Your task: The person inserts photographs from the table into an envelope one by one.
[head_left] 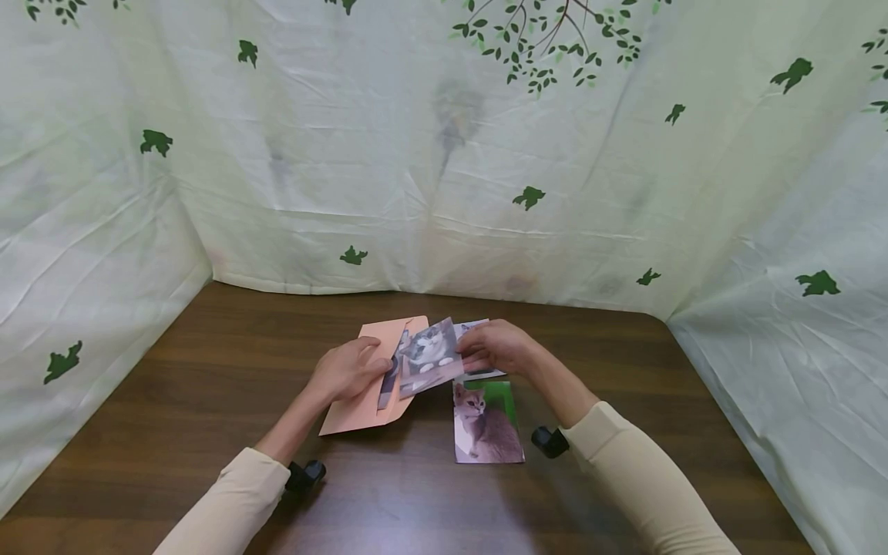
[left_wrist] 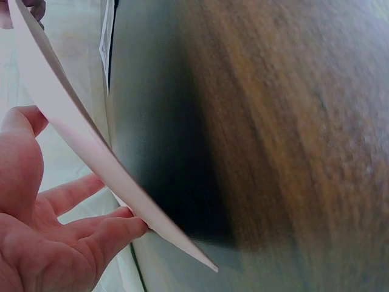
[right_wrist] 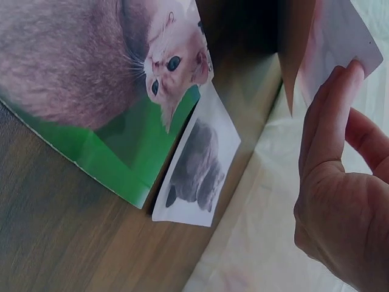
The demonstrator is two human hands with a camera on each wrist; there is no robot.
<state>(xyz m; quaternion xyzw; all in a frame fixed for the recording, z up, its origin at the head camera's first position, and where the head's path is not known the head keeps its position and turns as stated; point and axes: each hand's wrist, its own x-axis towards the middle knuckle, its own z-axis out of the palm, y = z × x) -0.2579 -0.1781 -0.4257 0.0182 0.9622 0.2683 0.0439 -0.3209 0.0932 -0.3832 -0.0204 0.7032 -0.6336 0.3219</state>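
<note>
My left hand point(head_left: 350, 374) grips a salmon-pink envelope point(head_left: 347, 416), thumb on one face and fingers behind it, in the head view. In the left wrist view the envelope point(left_wrist: 85, 137) is tilted up off the table. Another picture point(head_left: 390, 385) shows inside its opening. My right hand point(head_left: 502, 347) pinches the right edge of a cat photo point(head_left: 430, 351), which overlaps the envelope's opening. Below that hand lies a photo of a tan kitten on green point(head_left: 489, 432). A grey cat photo point(right_wrist: 197, 164) lies beside it, partly hidden by my right hand in the head view.
The dark wooden table point(head_left: 173, 401) carries these things near its far edge. A white cloth with green leaf and bird prints point(head_left: 347, 177) hangs behind and at both sides. Each wrist wears a small black camera point(head_left: 549, 442).
</note>
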